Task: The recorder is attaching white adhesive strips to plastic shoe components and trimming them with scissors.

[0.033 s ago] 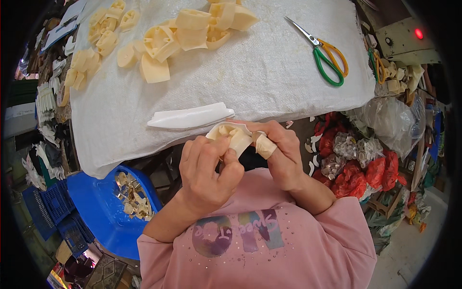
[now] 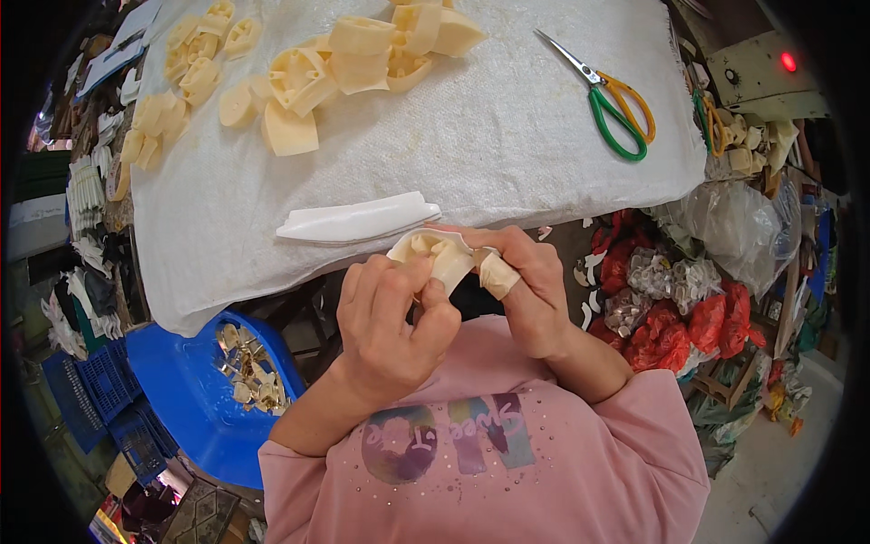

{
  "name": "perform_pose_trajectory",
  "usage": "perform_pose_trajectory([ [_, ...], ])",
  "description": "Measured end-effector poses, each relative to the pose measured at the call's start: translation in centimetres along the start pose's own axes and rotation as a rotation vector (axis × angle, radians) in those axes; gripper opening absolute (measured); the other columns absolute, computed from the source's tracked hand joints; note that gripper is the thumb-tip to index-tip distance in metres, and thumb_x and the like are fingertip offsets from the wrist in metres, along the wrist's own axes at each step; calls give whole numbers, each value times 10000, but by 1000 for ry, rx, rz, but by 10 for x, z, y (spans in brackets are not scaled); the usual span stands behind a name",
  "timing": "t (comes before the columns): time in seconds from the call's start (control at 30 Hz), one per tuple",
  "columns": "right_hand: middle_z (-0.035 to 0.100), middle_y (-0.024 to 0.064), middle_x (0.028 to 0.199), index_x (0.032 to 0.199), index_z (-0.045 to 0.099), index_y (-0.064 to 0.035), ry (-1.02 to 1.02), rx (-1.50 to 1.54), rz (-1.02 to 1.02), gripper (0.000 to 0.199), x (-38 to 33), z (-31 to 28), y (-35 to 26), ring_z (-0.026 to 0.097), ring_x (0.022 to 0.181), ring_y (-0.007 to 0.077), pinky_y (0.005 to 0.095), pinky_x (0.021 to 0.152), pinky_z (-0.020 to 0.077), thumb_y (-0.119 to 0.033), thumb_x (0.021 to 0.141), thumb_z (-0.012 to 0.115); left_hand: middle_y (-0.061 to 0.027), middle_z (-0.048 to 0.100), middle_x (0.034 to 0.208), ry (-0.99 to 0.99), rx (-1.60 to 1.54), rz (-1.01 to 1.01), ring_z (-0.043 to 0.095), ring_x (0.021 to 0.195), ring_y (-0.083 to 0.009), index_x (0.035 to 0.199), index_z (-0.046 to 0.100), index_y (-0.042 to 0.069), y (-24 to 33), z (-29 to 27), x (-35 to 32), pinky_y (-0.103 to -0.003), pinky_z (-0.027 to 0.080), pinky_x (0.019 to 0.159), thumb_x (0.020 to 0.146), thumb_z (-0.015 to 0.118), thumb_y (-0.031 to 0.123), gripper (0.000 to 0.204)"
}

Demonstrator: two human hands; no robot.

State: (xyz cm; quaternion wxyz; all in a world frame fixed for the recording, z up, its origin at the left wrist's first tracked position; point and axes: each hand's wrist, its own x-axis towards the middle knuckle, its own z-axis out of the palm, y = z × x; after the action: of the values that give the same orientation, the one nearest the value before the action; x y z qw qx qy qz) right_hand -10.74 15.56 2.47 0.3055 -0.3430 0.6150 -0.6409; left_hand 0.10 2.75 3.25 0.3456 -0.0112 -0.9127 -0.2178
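Note:
Between both hands, at the near edge of the table, is a hollow cream plastic piece that looks like a shoe heel, with a thin white covering along its far rim. My left hand pinches its near left side, thumb and fingertips at the hollow. My right hand grips the right side; beige tape wraps its thumb. Just beyond the hands lies a long white curved strip. Several similar cream pieces sit in a loose group at the far left.
Scissors with green and yellow handles lie on the white cloth-covered table. Below left, a blue tub holds shiny gold pieces. Red and clear plastic bags are heaped at right, beneath a box with a red light.

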Motion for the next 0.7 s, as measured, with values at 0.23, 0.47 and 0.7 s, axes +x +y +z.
perform_pose_trajectory([
  [0.23,656,167,970,1123,575,22,-94,-152,-87,361,10,-16,4,650,788,212,308,699,489,-258,959,416,-151,555,868,16,-22,-19,497,617,-240,746,495,0,-11,8,2,-339,353,496,651,610,-79,169],
  [0.47,621,153,1115,1300,444,-5,-429,411,277,593,37,-42,13,597,1032,216,352,924,473,-113,789,727,-154,579,973,46,-506,-95,616,829,-317,875,493,26,-8,9,-6,-403,498,697,691,675,-124,299],
  [0.7,613,152,1119,1302,448,-27,-503,206,201,648,43,-43,-1,584,1053,210,348,945,463,-85,733,751,-154,596,953,-37,-427,31,620,828,-318,854,487,19,-15,7,-6,-455,502,723,664,585,-165,282],
])
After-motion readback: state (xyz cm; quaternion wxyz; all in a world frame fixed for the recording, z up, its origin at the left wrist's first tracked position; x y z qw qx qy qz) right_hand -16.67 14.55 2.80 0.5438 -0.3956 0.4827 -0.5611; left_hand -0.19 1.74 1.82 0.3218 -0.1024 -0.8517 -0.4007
